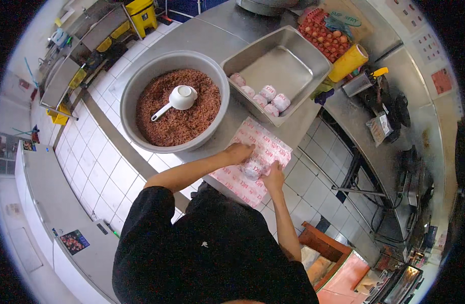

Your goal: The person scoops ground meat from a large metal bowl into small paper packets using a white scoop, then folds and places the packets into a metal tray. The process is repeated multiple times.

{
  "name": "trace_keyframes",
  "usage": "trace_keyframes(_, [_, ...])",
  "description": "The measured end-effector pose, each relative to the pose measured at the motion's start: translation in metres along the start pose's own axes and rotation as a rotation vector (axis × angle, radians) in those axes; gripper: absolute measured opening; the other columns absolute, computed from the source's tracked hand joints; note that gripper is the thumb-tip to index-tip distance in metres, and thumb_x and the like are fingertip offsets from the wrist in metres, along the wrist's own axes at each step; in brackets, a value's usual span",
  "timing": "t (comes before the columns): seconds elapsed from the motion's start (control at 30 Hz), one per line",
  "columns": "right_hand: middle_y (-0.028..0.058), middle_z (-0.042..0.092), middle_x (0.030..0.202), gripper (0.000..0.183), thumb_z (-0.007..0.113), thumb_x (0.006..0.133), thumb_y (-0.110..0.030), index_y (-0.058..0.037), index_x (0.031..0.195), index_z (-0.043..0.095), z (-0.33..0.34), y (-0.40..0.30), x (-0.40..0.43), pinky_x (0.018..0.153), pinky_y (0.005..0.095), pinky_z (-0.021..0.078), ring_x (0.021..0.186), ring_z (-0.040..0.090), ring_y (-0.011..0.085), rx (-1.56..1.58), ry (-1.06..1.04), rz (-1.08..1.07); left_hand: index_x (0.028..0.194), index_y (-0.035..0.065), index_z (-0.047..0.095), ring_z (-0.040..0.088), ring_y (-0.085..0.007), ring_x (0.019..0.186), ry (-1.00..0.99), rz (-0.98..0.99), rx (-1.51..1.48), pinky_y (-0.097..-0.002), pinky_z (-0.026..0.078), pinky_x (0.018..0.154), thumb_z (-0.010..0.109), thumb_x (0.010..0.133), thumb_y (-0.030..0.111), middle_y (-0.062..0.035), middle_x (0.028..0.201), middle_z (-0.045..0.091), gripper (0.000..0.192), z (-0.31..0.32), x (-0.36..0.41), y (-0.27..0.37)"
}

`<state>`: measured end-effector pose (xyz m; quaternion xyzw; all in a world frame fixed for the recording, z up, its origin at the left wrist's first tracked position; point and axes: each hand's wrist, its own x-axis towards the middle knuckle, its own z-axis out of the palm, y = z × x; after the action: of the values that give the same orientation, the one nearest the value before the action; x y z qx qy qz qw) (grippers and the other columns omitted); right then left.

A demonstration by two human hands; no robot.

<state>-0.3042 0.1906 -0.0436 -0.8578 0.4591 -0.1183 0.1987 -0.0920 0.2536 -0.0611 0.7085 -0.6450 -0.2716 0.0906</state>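
A wrapped round bundle (251, 170) in printed paper lies on printed wrapping sheets (276, 146) at the table's near edge. My left hand (240, 153) is at the bundle's upper left, fingers curled over the paper. At its right side, my right hand (273, 174) pinches the paper. A large grey metal bowl (126, 114) of reddish-brown cooked rice (156, 98) stands to the left, with a white measuring cup (182, 97) upside down on the rice. Several wrapped balls (281, 102) lie in the near end of a steel pan (251, 57) beyond the paper.
A red tray of eggs (320, 32) and a yellow roll (348, 62) stand beyond the pan on the steel table (202, 32). A steel counter (354, 110) with utensils is at the right. White freezers (57, 212) stand at the lower left.
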Motion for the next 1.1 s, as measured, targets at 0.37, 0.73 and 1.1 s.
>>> trace_keyframes(0.37, [0.0188,0.065,0.076,0.034,0.085,0.057,-0.018,0.0002,0.076,0.064,0.008,0.025,0.033,0.069,0.043,0.0506,0.076,0.065,0.0353,0.023,-0.358,-0.072,0.095,0.0073,0.071,0.068,-0.0314,0.087,-0.182,0.204,0.14,-0.0403,0.055,0.082,0.083,0.064,0.013,-0.0142,0.089,0.068,0.033,0.009,0.046,-0.019])
trace_keyframes(0.73, [0.0163,0.059,0.096,0.016,0.066,0.081,0.0,-0.0015,0.098,0.067,0.039,-0.015,-0.069,0.073,0.0413,0.0518,0.085,0.062,0.0328,0.237,0.279,0.033,0.114,0.002,0.067,0.061,-0.0363,0.1,0.653,0.141,-0.499,-0.0441,0.052,0.088,0.073,0.074,0.013,-0.0158,0.109,0.063,0.042,0.077,-0.072,0.011])
trace_keyframes(1.1, [0.0242,0.055,0.135,0.058,0.048,0.103,-0.036,0.0048,0.144,0.043,0.042,-0.053,-0.064,0.11,0.0425,0.0376,0.126,0.052,0.0368,0.506,0.184,0.39,0.142,-0.0025,0.049,0.063,-0.0317,0.103,0.617,-0.049,-0.636,-0.0388,0.051,0.098,0.071,0.086,0.016,-0.0183,0.122,0.064,0.063,0.087,-0.07,0.034])
